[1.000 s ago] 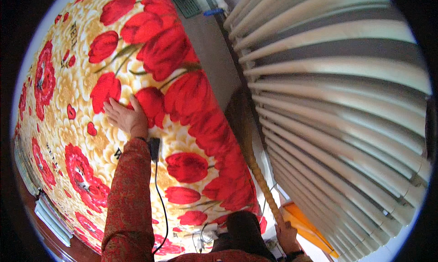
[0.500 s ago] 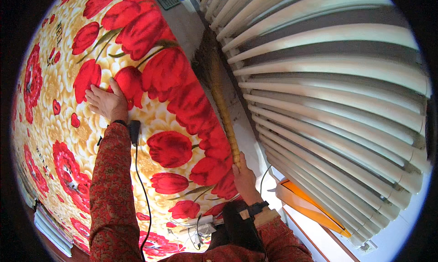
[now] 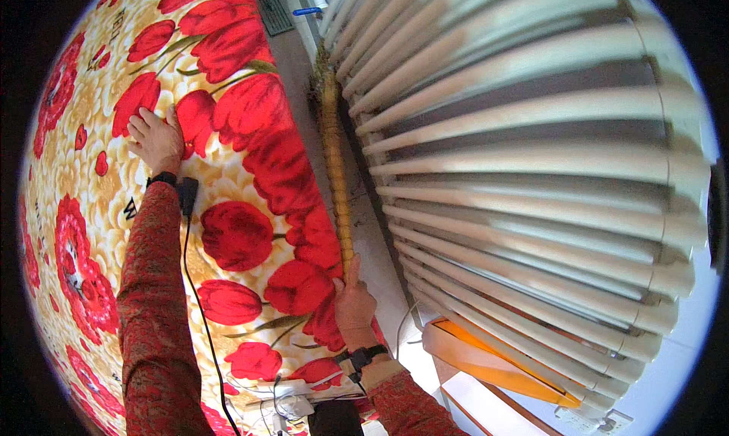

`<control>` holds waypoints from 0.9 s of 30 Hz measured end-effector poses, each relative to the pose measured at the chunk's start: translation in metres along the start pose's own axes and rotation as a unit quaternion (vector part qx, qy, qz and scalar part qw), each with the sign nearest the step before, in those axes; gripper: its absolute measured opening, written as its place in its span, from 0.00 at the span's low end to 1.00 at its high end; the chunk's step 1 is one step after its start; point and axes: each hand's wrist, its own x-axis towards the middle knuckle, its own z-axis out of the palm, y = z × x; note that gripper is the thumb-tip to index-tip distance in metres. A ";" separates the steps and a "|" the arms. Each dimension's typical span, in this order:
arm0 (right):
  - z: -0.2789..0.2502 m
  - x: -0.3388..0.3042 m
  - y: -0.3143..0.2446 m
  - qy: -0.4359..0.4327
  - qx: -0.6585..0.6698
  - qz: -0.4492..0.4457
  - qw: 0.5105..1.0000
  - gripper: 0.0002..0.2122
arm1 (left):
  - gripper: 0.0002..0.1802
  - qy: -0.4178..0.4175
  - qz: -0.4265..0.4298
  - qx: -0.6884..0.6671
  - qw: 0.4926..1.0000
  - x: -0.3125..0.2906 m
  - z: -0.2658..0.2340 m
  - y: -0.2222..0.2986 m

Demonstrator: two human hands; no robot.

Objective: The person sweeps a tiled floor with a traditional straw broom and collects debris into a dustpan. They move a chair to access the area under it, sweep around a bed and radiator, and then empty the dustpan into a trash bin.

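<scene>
My right hand (image 3: 355, 308) grips the near end of a straw broom (image 3: 335, 163) with a long, yellow, ridged handle. Its index finger lies along the handle. The broom's dark bristly end (image 3: 322, 66) points away from me, in the narrow gap between the bed's edge and the radiator. My left hand (image 3: 156, 140) lies open, palm down and fingers spread, on the bedspread (image 3: 152, 201), which is covered in red tulips on cream and gold. Beside the left wrist a black plug-like block (image 3: 187, 195) rests on the bedspread, with a black cable running back toward me.
A large white radiator (image 3: 524, 166) with many bars takes up the right side. Below it stands an orange and brown object (image 3: 497, 360). A blue valve handle (image 3: 307, 12) sits at the far end. White power adapters with cables (image 3: 292, 404) lie near my body.
The broom has swung to point more straight ahead, its bristly end now by the radiator's far end. My right hand keeps its grip. The left hand stays flat; the whole view has shifted.
</scene>
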 end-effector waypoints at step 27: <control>-0.012 0.208 -0.026 -0.001 0.365 -0.140 0.920 0.17 | 0.57 -0.144 0.158 -0.165 0.963 -0.286 -0.180 -0.017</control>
